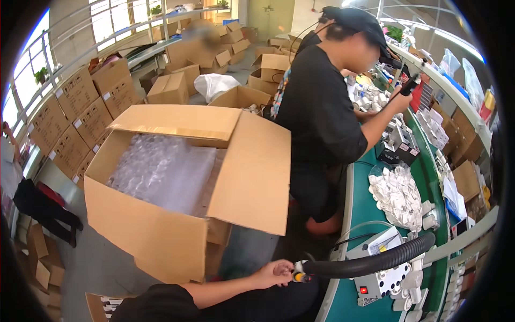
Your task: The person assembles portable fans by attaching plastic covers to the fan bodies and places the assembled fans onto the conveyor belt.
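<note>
My left hand (pixel 274 273) reaches in from the lower left, its fingers curled and pressed together. Right beside the fingertips is a small white and orange piece (pixel 299 276) at the end of a thick black corrugated hose (pixel 370 258). Whatever the fingers pinch is too small to make out. My right hand does not show. Beyond the hose, on the green bench, sits a grey control box (pixel 375 284) with a lit red switch and a row of black knobs or sockets. White plastic parts (pixel 412 284) lie beside it.
A large open carton (pixel 145 231) with clear bubble wrap (pixel 161 169) stands ahead on the left. A co-worker in black (pixel 327 107) sits at the green bench (pixel 357 201), holding a black tool (pixel 410 85). White parts in a bag (pixel 397 196) lie between us. Stacked cartons (pixel 75 94) line the left.
</note>
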Tool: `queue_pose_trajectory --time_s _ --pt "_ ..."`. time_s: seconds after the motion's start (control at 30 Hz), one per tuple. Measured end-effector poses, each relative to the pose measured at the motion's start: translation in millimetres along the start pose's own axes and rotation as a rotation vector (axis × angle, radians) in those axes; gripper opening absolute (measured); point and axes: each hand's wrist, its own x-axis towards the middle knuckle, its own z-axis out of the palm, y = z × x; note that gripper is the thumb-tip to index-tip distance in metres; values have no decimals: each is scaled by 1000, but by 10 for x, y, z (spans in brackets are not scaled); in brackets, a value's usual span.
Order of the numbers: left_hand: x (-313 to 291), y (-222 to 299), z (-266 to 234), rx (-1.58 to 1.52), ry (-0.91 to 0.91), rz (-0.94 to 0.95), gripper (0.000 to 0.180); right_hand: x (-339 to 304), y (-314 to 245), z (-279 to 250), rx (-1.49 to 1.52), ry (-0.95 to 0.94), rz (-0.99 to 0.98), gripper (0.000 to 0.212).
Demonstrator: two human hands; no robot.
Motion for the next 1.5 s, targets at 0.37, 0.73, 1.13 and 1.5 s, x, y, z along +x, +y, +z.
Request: queue_pose_trajectory --time_s 0.37,0.73,1.13,1.5 --pt "-66 729 -121 -1016 -257 -259 87 646 -498 2938 1159 -365 280 42" --pt "127 656 -4 -1170 -321 -143 84 897 -713 2753 -128 148 -710 55" --pt "-903 297 -393 -515 -369 -397 33 127 0 2034 796 -333 -99 73" --pt "-673 1393 541 726 -824 -75 60 -146 218 870 463 -426 -290 78"
